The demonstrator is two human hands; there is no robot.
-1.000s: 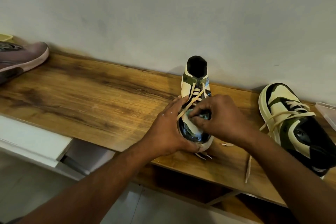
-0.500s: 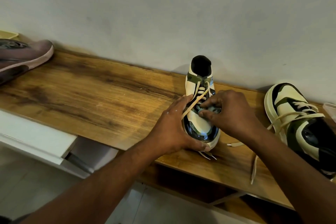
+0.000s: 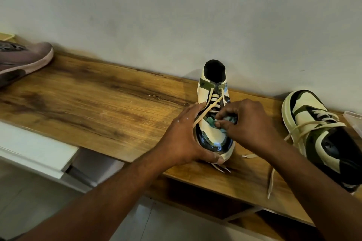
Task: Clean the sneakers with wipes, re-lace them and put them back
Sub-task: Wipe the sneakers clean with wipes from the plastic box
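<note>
A cream, green and black sneaker (image 3: 212, 88) stands on the wooden shelf (image 3: 101, 107) with its toe toward me. My left hand (image 3: 184, 139) grips its toe and left side, thumb under the front of the sole. My right hand (image 3: 248, 123) pinches a crumpled greenish wipe (image 3: 212, 122) against the top of the forefoot. A loose cream lace (image 3: 207, 109) runs diagonally across the tongue and over my left fingers. The matching second sneaker (image 3: 321, 135) lies at the right with its laces loose.
A mauve shoe (image 3: 23, 58) sits at the shelf's far left. A clear plastic container edge (image 3: 353, 121) shows at the far right. The wall rises right behind the shelf. A white ledge (image 3: 35, 150) lies below left, and a lace end (image 3: 271, 184) trails near the shelf's front edge.
My right hand with the wipe has shifted slightly over the forefoot. My left hand keeps the same hold on the toe. The view has drifted a little.
</note>
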